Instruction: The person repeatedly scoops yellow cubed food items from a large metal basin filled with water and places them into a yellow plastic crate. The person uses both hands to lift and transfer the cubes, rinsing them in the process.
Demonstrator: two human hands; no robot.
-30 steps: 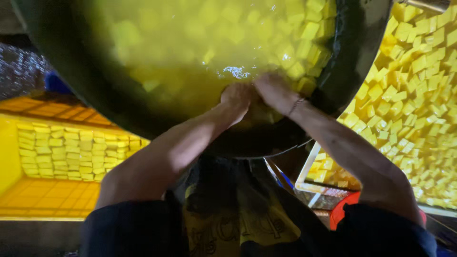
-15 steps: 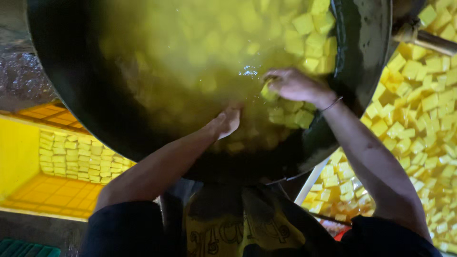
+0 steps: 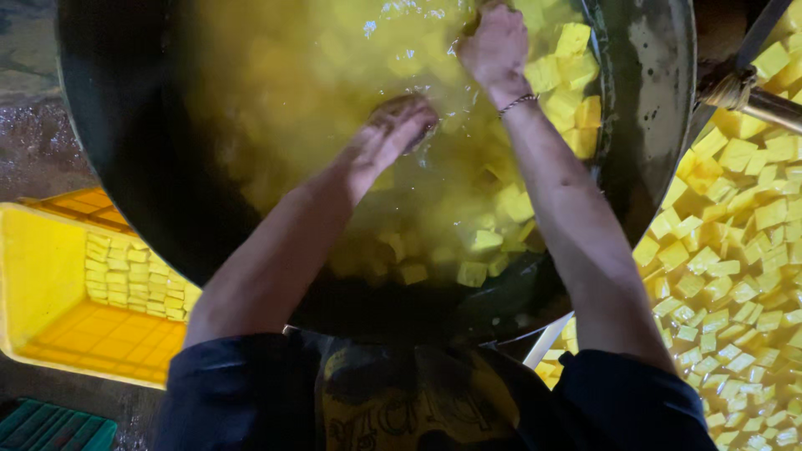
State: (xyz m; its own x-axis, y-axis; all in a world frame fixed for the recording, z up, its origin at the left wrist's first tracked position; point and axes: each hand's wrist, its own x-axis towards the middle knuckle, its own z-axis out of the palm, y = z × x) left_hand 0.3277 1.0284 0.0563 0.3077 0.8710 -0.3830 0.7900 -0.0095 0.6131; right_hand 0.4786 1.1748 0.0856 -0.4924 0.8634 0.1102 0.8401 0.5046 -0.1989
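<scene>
A large dark metal wok [image 3: 652, 108] holds yellow liquid with many yellow tofu cubes [image 3: 576, 75] floating in it. My left hand [image 3: 393, 134] lies flat at the liquid's surface near the middle, fingers apart, holding nothing. My right hand [image 3: 497, 46] reaches further in, at the far side, its fingers curled down among the cubes. Whether it grips a cube is hidden by the hand itself. A thin bracelet [image 3: 518, 102] circles my right wrist.
A yellow crate [image 3: 50, 276] at lower left holds rows of stacked yellow cubes [image 3: 125, 271]. At right lies a wide heap of loose yellow cubes [image 3: 735, 276]. A metal bar [image 3: 752, 96] crosses the upper right. A green crate corner [image 3: 50, 426] shows at bottom left.
Both hands have moved from the wok's near rim further into the liquid. The right hand went toward the far side, the left toward the middle.
</scene>
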